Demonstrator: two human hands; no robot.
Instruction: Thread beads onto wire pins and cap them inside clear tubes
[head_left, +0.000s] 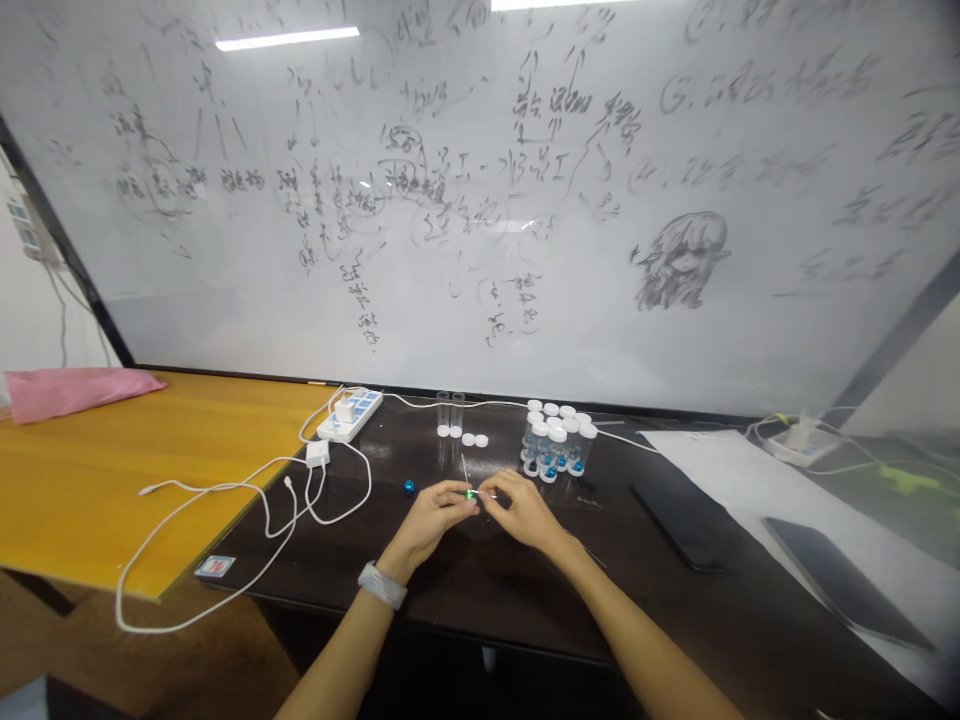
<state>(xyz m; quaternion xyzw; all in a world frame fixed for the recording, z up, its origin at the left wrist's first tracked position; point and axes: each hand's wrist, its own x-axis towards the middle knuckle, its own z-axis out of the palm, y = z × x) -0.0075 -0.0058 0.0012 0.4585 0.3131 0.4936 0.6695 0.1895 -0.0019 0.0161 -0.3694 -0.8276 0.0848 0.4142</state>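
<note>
My left hand [433, 514] and my right hand [519, 508] meet over the dark table [480, 590], fingers pinched together. Between the fingertips sits a tiny green bead [469, 493] on a thin white stick or thread [465, 470] that rises from it. I wear a grey band on the left wrist. A blue bead [409, 487] lies on the table just left of my left hand. Behind my hands stand a cluster of clear vials with white caps [556, 443], some holding blue beads, plus two open vials [450, 413] and loose white caps [475, 439].
A white power strip [351, 414] with a charger and looping white cables [247, 500] lies on the left. An orange table [112, 470] carries a pink bag [71, 389]. Dark tablets [679, 520] and white paper [750, 480] lie right. A written-over whiteboard [480, 200] stands behind.
</note>
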